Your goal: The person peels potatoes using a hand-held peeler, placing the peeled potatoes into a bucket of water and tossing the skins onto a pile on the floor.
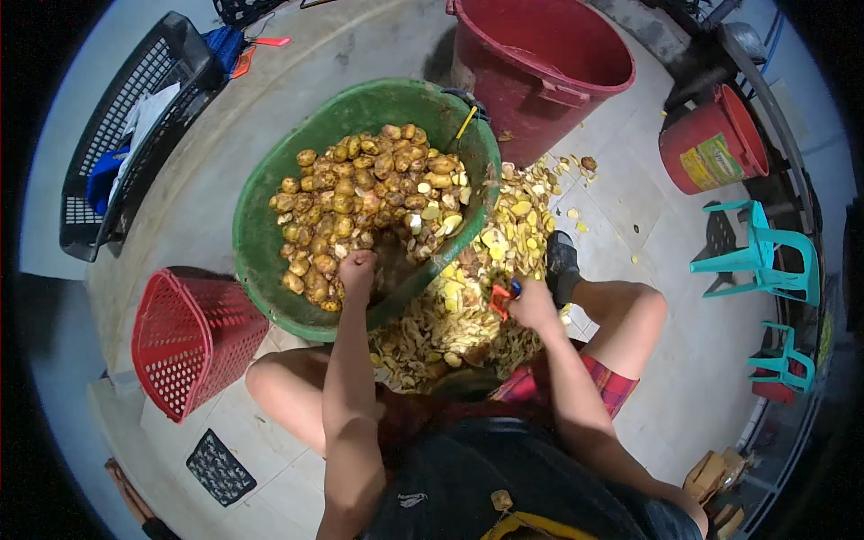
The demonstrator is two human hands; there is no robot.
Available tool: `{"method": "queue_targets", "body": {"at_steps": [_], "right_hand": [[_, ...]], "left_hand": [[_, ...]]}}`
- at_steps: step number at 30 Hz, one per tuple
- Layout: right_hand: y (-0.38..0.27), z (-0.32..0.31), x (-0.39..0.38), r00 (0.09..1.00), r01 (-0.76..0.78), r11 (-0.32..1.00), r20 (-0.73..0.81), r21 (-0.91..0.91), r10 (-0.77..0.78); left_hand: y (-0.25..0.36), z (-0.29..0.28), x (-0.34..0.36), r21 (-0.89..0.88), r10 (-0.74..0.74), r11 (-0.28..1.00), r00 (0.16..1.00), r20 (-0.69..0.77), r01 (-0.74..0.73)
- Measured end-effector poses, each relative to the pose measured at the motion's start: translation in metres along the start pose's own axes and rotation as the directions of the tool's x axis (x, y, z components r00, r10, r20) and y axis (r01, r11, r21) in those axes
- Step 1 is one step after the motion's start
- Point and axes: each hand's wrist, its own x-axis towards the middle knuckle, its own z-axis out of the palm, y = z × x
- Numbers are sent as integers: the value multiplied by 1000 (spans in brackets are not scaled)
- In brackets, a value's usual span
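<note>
A big green tub (261, 283) in front of me holds a heap of brown, soil-stained potatoes (346, 193), with some pale cut pieces at its right side. Over the near part of the heap is my left hand (358, 273), its fingers curled closed; whatever they grip is hidden. To the right of the tub, my right hand (535, 306) is closed around an orange-and-blue peeler (501, 301), held above a pile of yellowish peelings and slices (454, 310). The peelings spread between my legs and along the tub's right side.
Behind the tub stands a large red bin (513, 108). A red perforated basket (184, 346) is at left, a black crate (135, 135) with cloths beyond it. On the right are a red bucket (715, 144) and turquoise chairs (765, 252). A dark patterned mat (220, 466) lies lower left.
</note>
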Motion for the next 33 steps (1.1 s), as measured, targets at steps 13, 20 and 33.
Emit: {"method": "queue_targets", "body": {"at_steps": [13,20,33], "right_hand": [[-32,-104,37,966,250,957,-25,-146,-257],[-54,-89,45,959,285,949,48,-134,-281],[-64,-67,25,905,420,902,-27,-102,-424]], "left_hand": [[52,25,105,761,244,649,948,-203,-5],[27,0,143,732,262,681,942,-212,-24],[133,23,-21,-720,176,666,898,404,193]]}}
